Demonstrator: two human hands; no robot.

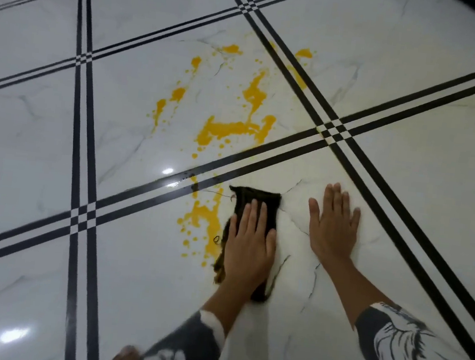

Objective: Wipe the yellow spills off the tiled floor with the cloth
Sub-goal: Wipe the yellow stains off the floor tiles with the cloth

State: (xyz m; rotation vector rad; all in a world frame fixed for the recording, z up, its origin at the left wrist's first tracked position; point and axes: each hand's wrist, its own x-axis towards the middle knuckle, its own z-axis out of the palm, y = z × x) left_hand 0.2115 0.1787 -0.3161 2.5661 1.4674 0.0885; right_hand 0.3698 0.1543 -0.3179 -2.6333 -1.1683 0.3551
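1. While the tiled floor (44,136) is being viewed from the head camera, a dark cloth (257,199) is being pressed flat against it by the left hand (248,245), near the middle of the scene.
2. That hand is being held spread open, palm down, with the fingers (262,214) lying straight on top of the cloth; nothing is being gripped, the fabric is only being pinned under the palm.
3. The cloth is being shown lying on the near tile, its left edge just touching the nearest patch of yellow spills (205,223), with loose threads trailing to its left.
4. A larger pool of yellow (229,130) is being shown farther away, beyond the double black lines (262,156), on the far tile, with smaller splashes scattered to its left and far right.
5. The right hand (334,225) is being rested flat on the bare tile just right of the cloth, apart from it, fingers open and slightly spread, with nothing being held.
6. Both forearms are being shown reaching in from the near edge, with patterned dark and white sleeves (406,350) covering them up to the wrists.
7. Bright reflections are being shown on the glossy tiles at the left.
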